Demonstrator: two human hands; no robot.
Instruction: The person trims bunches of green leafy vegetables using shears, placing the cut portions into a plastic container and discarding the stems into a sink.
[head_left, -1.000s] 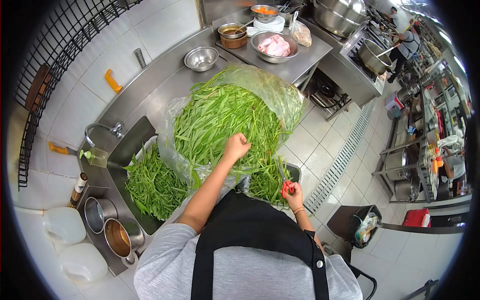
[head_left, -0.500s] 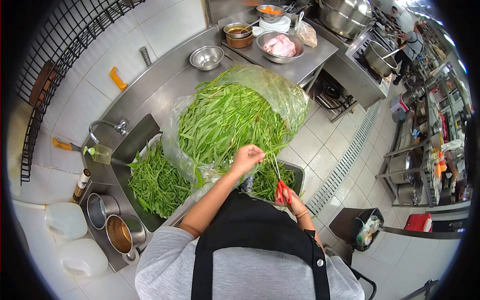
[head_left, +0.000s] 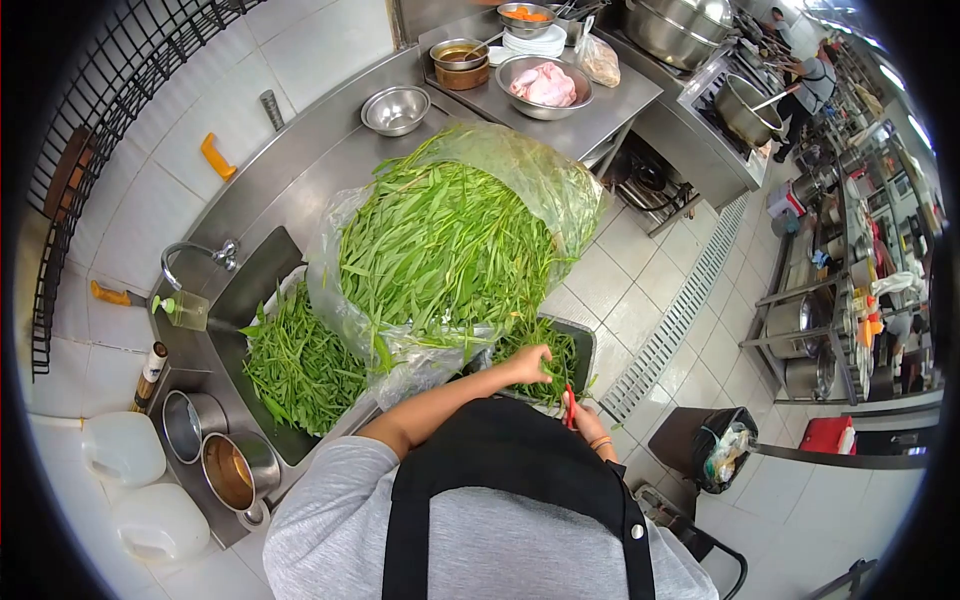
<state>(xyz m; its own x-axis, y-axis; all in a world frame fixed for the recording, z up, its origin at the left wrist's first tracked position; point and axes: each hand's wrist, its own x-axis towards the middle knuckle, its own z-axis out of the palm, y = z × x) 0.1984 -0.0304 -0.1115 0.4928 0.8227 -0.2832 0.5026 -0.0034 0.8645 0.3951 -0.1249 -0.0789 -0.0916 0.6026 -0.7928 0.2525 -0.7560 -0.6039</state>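
Observation:
My right hand (head_left: 584, 418) is closed on the red handles of the scissors (head_left: 570, 406), at the near edge of a dark bin (head_left: 586, 352) that holds cut greens (head_left: 562, 350). Just left of it, over the same bin, my left hand (head_left: 528, 365) has its fingers pressed together near some stems; what they hold is too small to make out. Beyond my hands, a large clear plastic bag (head_left: 330, 235) lies open around a heap of long leafy greens (head_left: 440, 245). More greens (head_left: 305, 370) fill a container in the sink (head_left: 232, 312) at left.
Behind the bag are a metal bowl (head_left: 396, 110) and a bowl of raw meat (head_left: 544, 88). Pots (head_left: 240, 472) and plastic jugs (head_left: 125, 448) stand at lower left. A trash bin (head_left: 685, 440) is at right. Another person (head_left: 815, 85) stands by the stove at upper right.
My left hand has moved down and right, from above the big heap's near edge to over the bin. My right hand and the scissors have come lower and closer to my body.

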